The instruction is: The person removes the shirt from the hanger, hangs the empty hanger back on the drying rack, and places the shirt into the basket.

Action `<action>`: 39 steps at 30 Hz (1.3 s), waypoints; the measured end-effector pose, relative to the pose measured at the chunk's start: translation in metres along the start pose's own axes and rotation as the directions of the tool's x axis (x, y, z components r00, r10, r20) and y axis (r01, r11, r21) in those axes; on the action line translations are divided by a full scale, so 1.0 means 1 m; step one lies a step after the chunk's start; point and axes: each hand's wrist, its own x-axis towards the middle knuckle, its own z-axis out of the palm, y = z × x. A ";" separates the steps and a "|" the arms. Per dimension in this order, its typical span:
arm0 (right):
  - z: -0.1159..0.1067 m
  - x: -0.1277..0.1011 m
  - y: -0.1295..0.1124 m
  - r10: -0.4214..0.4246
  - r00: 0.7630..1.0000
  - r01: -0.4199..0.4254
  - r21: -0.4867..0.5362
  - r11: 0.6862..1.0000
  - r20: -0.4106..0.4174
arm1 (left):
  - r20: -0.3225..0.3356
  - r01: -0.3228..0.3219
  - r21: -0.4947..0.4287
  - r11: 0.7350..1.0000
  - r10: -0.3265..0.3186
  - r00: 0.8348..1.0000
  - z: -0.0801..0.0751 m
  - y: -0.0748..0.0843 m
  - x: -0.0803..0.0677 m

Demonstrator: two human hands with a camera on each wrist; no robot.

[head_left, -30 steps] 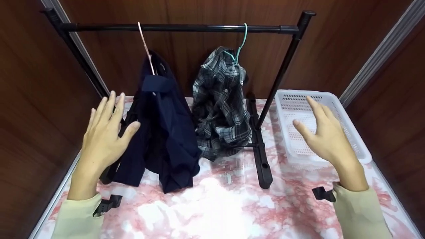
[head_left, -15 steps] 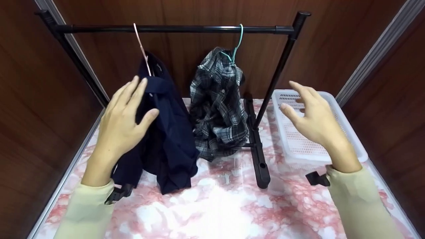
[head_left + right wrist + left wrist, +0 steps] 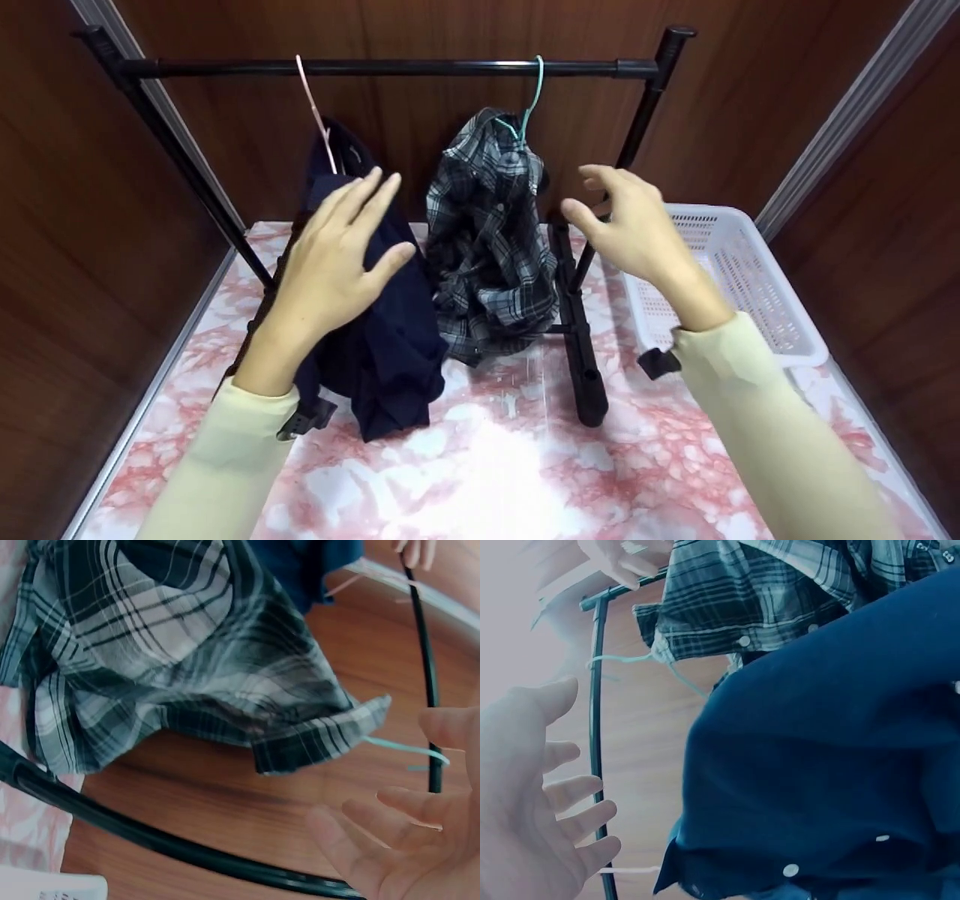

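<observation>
In the head view a navy shirt [image 3: 397, 322] hangs on a pink hanger [image 3: 313, 112] at the rack's left side. To its right a crumpled black-and-white plaid shirt [image 3: 491, 240] hangs on a mint-green hanger [image 3: 534, 101]. My left hand [image 3: 334, 266] hovers in front of the navy shirt with fingers straight, holding nothing; the left wrist view shows the cloth apart from the hand. My right hand [image 3: 630, 221] is raised beside the rack's right post, to the right of the plaid shirt. Its fingers are loosely bent and grip nothing.
The black clothes rack [image 3: 450, 67] stands against a brown wood-grain wall, its right foot [image 3: 585, 367] reaching forward. A white perforated basket [image 3: 780, 300] sits at the right. Pink-and-white marbled covering [image 3: 465, 480] lies underneath.
My left hand has moved right, from beside the navy shirt to in front of it. My right hand has moved left and up, from over the basket toward the plaid shirt.
</observation>
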 end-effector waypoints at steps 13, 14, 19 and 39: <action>0.041 0.037 -0.010 0.131 0.991 -0.131 0.009 0.991 -0.004 | 0.060 0.014 -0.039 0.999 -0.011 0.998 0.020 0.015 0.006; 0.043 0.039 -0.011 0.140 0.990 -0.140 0.009 0.990 -0.002 | 0.062 0.012 -0.042 0.999 -0.009 0.998 0.021 0.017 0.007; 0.050 0.044 -0.010 0.156 0.988 -0.156 -0.011 0.988 0.010 | 0.072 0.005 -0.055 0.998 -0.001 0.997 0.027 0.023 0.009; 0.051 0.054 0.002 0.053 0.994 -0.060 -0.068 0.996 -0.096 | 0.118 0.021 -0.080 0.997 -0.011 0.993 0.040 0.031 0.011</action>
